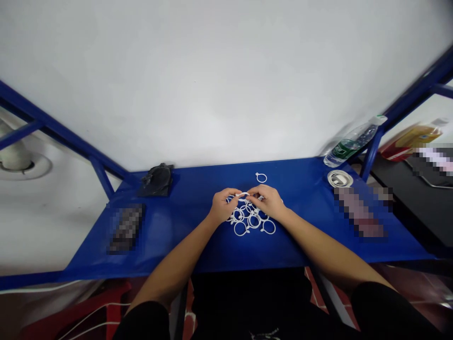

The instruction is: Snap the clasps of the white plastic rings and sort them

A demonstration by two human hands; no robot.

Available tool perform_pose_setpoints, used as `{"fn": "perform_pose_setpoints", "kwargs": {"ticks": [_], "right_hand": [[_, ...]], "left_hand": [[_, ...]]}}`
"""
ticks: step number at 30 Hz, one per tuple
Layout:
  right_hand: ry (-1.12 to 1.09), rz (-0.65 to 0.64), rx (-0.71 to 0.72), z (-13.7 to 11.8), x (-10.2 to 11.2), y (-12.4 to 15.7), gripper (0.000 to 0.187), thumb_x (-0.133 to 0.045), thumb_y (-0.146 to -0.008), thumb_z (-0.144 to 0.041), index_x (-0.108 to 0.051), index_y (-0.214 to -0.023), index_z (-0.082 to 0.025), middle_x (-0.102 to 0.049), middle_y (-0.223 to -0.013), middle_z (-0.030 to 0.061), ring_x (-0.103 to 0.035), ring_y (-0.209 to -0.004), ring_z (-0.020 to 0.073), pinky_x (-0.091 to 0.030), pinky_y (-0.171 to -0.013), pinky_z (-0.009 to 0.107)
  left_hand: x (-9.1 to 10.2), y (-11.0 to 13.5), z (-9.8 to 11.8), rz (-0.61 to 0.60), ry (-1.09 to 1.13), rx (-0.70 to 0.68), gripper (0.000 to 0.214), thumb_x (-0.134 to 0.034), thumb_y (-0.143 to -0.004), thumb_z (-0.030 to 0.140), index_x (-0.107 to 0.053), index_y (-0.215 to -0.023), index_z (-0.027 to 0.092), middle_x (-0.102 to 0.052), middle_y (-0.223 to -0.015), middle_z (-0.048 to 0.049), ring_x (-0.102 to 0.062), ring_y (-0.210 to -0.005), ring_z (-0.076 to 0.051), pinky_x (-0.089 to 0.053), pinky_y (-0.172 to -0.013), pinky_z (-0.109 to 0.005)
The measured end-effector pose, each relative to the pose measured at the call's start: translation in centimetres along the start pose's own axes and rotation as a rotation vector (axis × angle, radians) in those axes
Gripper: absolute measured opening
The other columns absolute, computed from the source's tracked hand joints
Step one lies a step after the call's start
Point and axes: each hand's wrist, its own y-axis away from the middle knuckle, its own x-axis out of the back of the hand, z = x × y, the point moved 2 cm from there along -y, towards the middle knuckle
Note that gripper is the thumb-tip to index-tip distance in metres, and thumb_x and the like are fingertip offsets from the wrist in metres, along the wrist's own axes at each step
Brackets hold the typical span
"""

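Left hand (224,206) and right hand (268,200) jointly pinch one white ring (242,194) above a ring heap (249,220), six minimum, total obscured. One loose ring (261,182) lies beyond, on the blue table (191,203).

No text can be read with certainty. Right of frame: green label (343,149) on a clear bottle (356,139), its white marks too small. Bottom centre: black shirt (247,302), its pale lettering (266,334) inverted and indistinct.
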Motion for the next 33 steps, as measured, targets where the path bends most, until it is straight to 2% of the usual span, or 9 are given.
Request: {"fn": "perform_pose_setpoints", "kwargs": {"ticks": [5,11,14,17,19,22,25,30,33], "right_hand": [[-0.107,-0.079,0.044,-0.7,-0.5,-0.2,0.027,-0.065,-0.1,-0.048,-0.075,-0.098,-0.023,-0.073,-0.083,0.0043,-0.065,-0.074,0.0174,-0.052,-0.072,0.032],[-0.181,-0.098,0.07,-0.9,-0.7,-0.1,0.026,-0.068,-0.099,-0.045,-0.073,-0.092,-0.021,-0.066,-0.081,0.0036,-0.061,-0.071,0.0152,-0.048,-0.063,0.027],[-0.183,-0.075,0.089,-0.5,-0.7,0.1,0.023,-0.069,-0.098,-0.043,-0.073,-0.093,-0.021,-0.065,-0.079,0.0022,-0.059,-0.067,0.0136,-0.047,-0.06,0.026],[-0.098,0.017,0.063,0.7,0.0,0.0,0.021,-0.069,-0.098,-0.042,-0.072,-0.091,-0.022,-0.064,-0.075,0.0006,-0.057,-0.063,0.013,-0.046,-0.059,0.026],[0.048,0.101,0.019,2.0,0.8,-0.2,0.021,-0.068,-0.099,-0.041,-0.071,-0.089,-0.022,-0.064,-0.071,0.0003,-0.057,-0.063,0.0143,-0.046,-0.062,0.027],[0.299,0.12,-0.098,4.5,2.0,-0.8,0.017,-0.064,-0.1,-0.036,-0.073,-0.096,-0.022,-0.069,-0.079,0.0041,-0.062,-0.071,0.0174,-0.047,-0.067,0.029],[0.436,0.126,-0.246,6.8,2.9,-1.2,0.015,-0.064,-0.099,-0.031,-0.075,-0.102,-0.022,-0.072,-0.087,0.0059,-0.066,-0.079,0.0202,-0.048,-0.07,0.03],[0.393,-0.021,-0.31,8.3,2.9,-1.2,0.017,-0.071,-0.093,-0.03,-0.075,-0.107,-0.022,-0.075,-0.091,0.0047,-0.068,-0.083,0.0204,-0.048,-0.073,0.03],[0.351,-0.045,-0.309,8.5,2.7,-1.0,0.016,-0.073,-0.09,-0.03,-0.075,-0.104,-0.022,-0.075,-0.089,0.0039,-0.067,-0.081,0.0198,-0.048,-0.072,0.03]], "left_hand": [[0.1,-0.2,0.1,-0.025,0.006,-0.043,0.023,-0.051,-0.083,0.009,-0.071,-0.084,0.02,-0.076,-0.086,-0.0023,-0.072,-0.08,-0.016,-0.06,-0.078,-0.031],[-0.2,-0.2,0.7,-0.054,0.119,-0.144,0.027,-0.044,-0.085,0.006,-0.067,-0.079,0.019,-0.071,-0.08,-0.0012,-0.066,-0.074,-0.013,-0.056,-0.072,-0.028],[-0.3,-0.1,0.6,-0.036,0.111,-0.195,0.029,-0.047,-0.088,0.005,-0.071,-0.089,0.02,-0.073,-0.088,-0.002,-0.069,-0.083,-0.014,-0.057,-0.078,-0.028],[-0.2,-0.1,-0.1,0.004,0.03,-0.136,0.036,-0.055,-0.092,0.012,-0.069,-0.124,0.022,-0.071,-0.123,-0.0082,-0.07,-0.106,-0.019,-0.059,-0.087,-0.033],[0.0,-0.2,-0.9,0.035,-0.015,-0.062,0.045,-0.06,-0.093,0.016,-0.061,-0.138,0.024,-0.065,-0.137,-0.0109,-0.069,-0.111,-0.02,-0.06,-0.087,-0.034],[0.3,-0.4,-1.9,0.05,-0.06,-0.001,0.039,-0.062,-0.093,0.019,-0.065,-0.132,0.024,-0.065,-0.137,-0.0105,-0.069,-0.114,-0.022,-0.06,-0.089,-0.037],[0.3,-0.5,-2.4,0.027,-0.095,0.01,0.029,-0.063,-0.094,0.022,-0.069,-0.122,0.024,-0.067,-0.134,-0.0096,-0.066,-0.121,-0.024,-0.061,-0.091,-0.039],[0.2,-0.3,-1.9,-0.029,-0.127,-0.008,0.026,-0.065,-0.094,0.025,-0.071,-0.12,0.024,-0.067,-0.133,-0.0087,-0.066,-0.123,-0.024,-0.06,-0.098,-0.043],[0.3,-0.4,-1.9,-0.033,-0.137,-0.012,0.025,-0.065,-0.094,0.024,-0.071,-0.118,0.024,-0.068,-0.131,-0.0085,-0.066,-0.123,-0.024,-0.058,-0.103,-0.045]]}}
